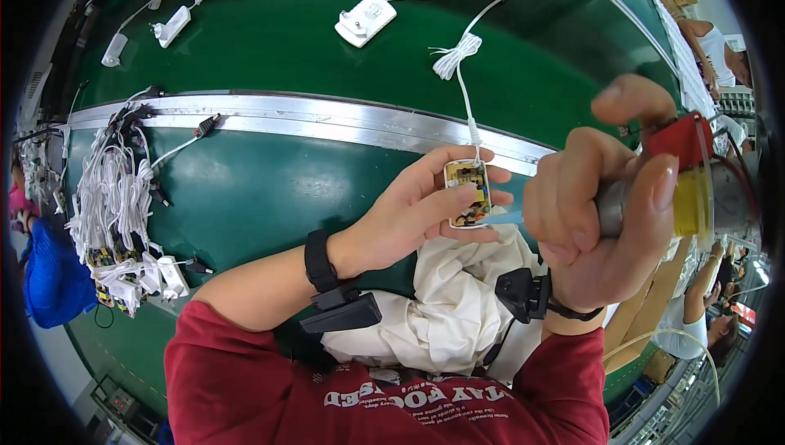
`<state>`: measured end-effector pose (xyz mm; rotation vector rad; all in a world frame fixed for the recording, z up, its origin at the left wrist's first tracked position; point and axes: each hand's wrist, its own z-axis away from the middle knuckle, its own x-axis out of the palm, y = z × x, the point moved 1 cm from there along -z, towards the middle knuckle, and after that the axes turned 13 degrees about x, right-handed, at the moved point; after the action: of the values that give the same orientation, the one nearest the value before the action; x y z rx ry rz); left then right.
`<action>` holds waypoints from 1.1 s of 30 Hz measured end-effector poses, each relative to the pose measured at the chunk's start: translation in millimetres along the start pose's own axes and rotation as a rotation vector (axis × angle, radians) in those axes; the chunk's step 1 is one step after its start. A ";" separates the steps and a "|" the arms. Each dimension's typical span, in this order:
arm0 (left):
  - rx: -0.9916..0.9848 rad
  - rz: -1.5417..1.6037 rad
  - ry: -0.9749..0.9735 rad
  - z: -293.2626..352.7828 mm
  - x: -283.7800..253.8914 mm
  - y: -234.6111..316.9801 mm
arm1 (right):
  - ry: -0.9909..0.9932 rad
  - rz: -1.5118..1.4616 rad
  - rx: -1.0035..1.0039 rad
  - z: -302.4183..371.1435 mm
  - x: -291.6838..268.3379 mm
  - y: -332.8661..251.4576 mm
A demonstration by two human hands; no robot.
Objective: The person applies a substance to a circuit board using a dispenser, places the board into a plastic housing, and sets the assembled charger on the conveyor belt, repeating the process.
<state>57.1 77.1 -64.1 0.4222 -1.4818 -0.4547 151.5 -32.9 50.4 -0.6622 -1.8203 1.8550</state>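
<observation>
My left hand is closed around an opened power adapter with its bare circuit board facing up. The left thumb lies across the board, and the other fingers support the white casing from beneath. A white cord runs from the adapter's far end to a tied bundle on the green surface. My right hand grips a dispenser with a grey barrel, a yellow band and a red part. Its pale blue tapered nozzle points at the board's near right corner; whether it touches cannot be told.
A heap of white corded adapters lies at the left of the bench. Beyond a metal rail, a finished-looking white adapter and two more rest on the green belt. White cloth covers my lap. Other people sit at right.
</observation>
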 end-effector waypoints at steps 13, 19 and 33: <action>-0.004 0.152 -0.048 0.3 -3.9 -3.0 | -0.011 -0.112 -0.041 -1.4 4.6 14.0; -0.015 0.152 -0.039 -0.9 -2.3 -1.0 | 0.005 -0.049 -0.007 0.3 0.0 12.8; 0.985 -1.464 -0.463 -137.3 25.3 23.5 | 0.060 -0.270 -0.021 6.9 10.1 9.6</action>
<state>195.9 82.4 -36.6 2.3685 -1.5316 -0.9564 139.4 -32.2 40.6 -0.4480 -1.7943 1.6242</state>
